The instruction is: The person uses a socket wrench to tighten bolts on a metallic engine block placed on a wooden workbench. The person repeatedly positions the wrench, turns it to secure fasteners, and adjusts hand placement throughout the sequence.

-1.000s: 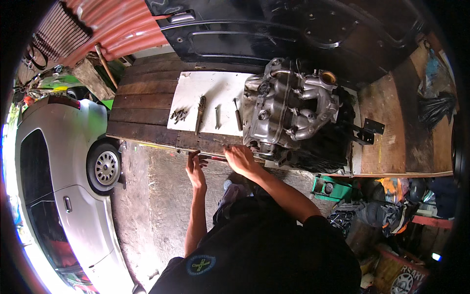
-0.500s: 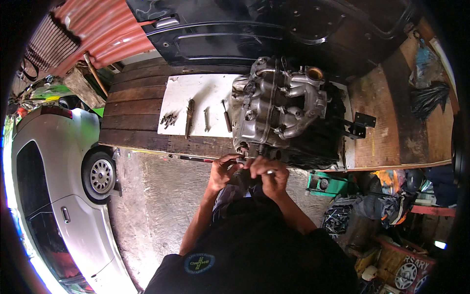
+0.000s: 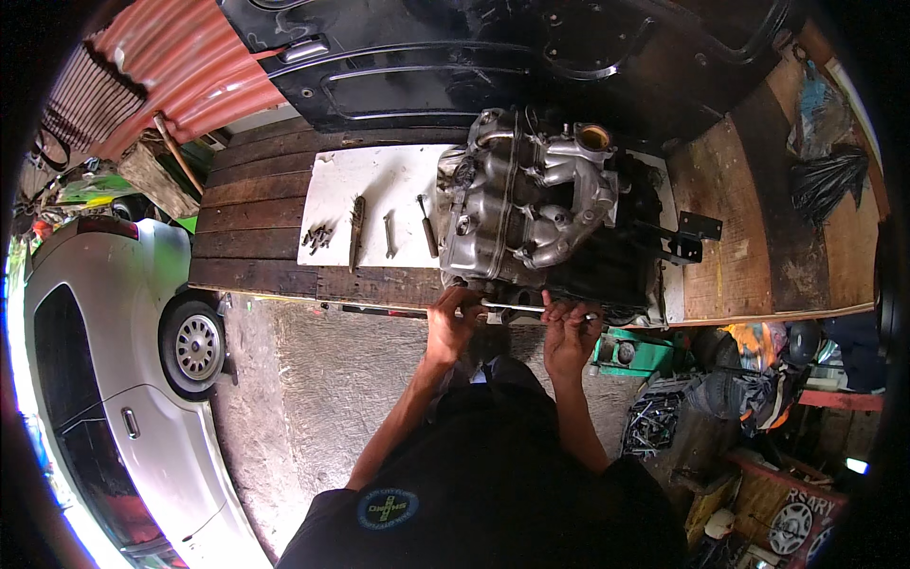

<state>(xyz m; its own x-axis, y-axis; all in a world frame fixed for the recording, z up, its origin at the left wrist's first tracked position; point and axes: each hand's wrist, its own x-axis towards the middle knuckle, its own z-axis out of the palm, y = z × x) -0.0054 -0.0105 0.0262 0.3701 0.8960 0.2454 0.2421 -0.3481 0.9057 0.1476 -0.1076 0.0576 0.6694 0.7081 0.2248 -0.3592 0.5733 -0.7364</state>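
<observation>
Having spread apart since before, the left hand (image 3: 451,325) and right hand (image 3: 569,334) each grip the metal rod (image 3: 517,306) lying below the engine (image 3: 536,213).

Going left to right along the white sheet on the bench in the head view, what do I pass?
Pile of bolts → rusty long tool → small wrench → dark-handled tool → engine block.

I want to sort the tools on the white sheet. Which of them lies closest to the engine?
The dark-handled tool, the rightmost one on the white sheet, almost at the engine. The small wrench, long rusty tool and bolt pile lie farther left.
</observation>
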